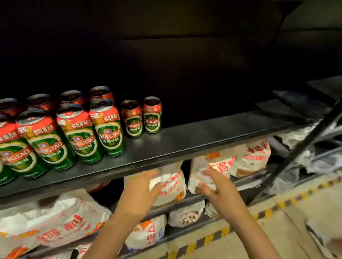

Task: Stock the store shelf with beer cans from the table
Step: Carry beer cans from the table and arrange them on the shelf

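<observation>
Several green and red beer cans [76, 133] stand in rows on the left part of the dark shelf [206, 138]. Two smaller cans [141, 117] stand at the right end of the group. My left hand [142, 188] hangs below the shelf's front edge with relaxed fingers and holds nothing. My right hand [217, 185] is beside it, to the right, also empty, fingers loosely spread. Both hands are blurred and sit in front of white bags on the lower shelf. The table is not in view.
White bags with red print [248, 156] fill the lower shelves. The right part of the dark shelf is bare. A slanted black post [310, 137] rises at right. Yellow and black floor tape [208, 240] runs along the shelf base.
</observation>
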Tool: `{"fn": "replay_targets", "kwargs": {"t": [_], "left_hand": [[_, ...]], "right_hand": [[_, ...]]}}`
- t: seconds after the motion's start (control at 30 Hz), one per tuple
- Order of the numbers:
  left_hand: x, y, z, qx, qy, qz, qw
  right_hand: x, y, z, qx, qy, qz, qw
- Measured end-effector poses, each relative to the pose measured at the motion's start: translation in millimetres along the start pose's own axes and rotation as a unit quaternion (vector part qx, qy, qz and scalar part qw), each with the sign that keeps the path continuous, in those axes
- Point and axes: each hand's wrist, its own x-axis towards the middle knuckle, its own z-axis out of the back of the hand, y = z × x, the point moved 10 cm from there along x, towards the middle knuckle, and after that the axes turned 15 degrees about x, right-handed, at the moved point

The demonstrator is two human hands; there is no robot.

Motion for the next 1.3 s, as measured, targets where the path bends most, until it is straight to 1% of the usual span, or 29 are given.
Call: {"fn": "replay_targets", "kwargs": {"t": [0.07,0.13,0.27,0.33,0.4,0.47,0.53,0.57,0.73,0.83,0.93,1.03,1.1,1.17,1.23,1.3], "left_hand": [[-21,-17,-19,0.025,0.039,-0.053,0.997],[-44,-38,-46,0.03,0.086,-0.102,0.991],[-105,-101,-104,0.039,0.182,-0.219,0.958],[-144,-143,-130,0.064,0.206,-0.298,0.93],[-188,-182,-151,0.068,0.229,-0.369,0.898],[-238,-218,-172,0.056,0.277,-0.434,0.855],[-289,-248,-186,0.044,0.313,-0.486,0.815],[-313,-262,-190,0.035,0.32,-0.503,0.802],[-437,-317,-212,0.005,0.357,-0.556,0.75],[-524,-347,-222,0.004,0.35,-0.603,0.717],[-635,-365,-239,0.018,0.36,-0.654,0.665],[-732,-369,-263,0.036,0.402,-0.682,0.61],[-773,-372,-278,0.047,0.425,-0.682,0.593],[-798,-381,-288,0.056,0.431,-0.681,0.589],[-812,-397,-299,0.066,0.43,-0.679,0.592],[-820,-418,-312,0.078,0.421,-0.673,0.603]], "right_hand": [[-51,-13,9,-0.007,-0.029,-0.031,0.999],[-109,-32,21,-0.015,-0.057,-0.079,0.995],[-242,-68,62,-0.026,-0.157,-0.193,0.968],[-317,-80,82,-0.035,-0.219,-0.248,0.943],[-394,-86,99,-0.026,-0.292,-0.297,0.909],[-470,-89,108,-0.018,-0.355,-0.34,0.871],[-543,-88,111,-0.002,-0.41,-0.379,0.83],[-578,-85,111,0.005,-0.435,-0.392,0.81],[-741,-65,97,0.022,-0.522,-0.459,0.719],[-831,-48,83,0.026,-0.55,-0.486,0.679],[-930,-28,68,0.017,-0.587,-0.508,0.629],[-1011,-19,51,0.03,-0.619,-0.518,0.589],[-1051,-19,43,0.036,-0.631,-0.522,0.573],[-1079,-24,46,0.044,-0.633,-0.523,0.569],[-1098,-33,61,0.051,-0.628,-0.518,0.579],[-1112,-46,84,0.055,-0.62,-0.51,0.593]]}}
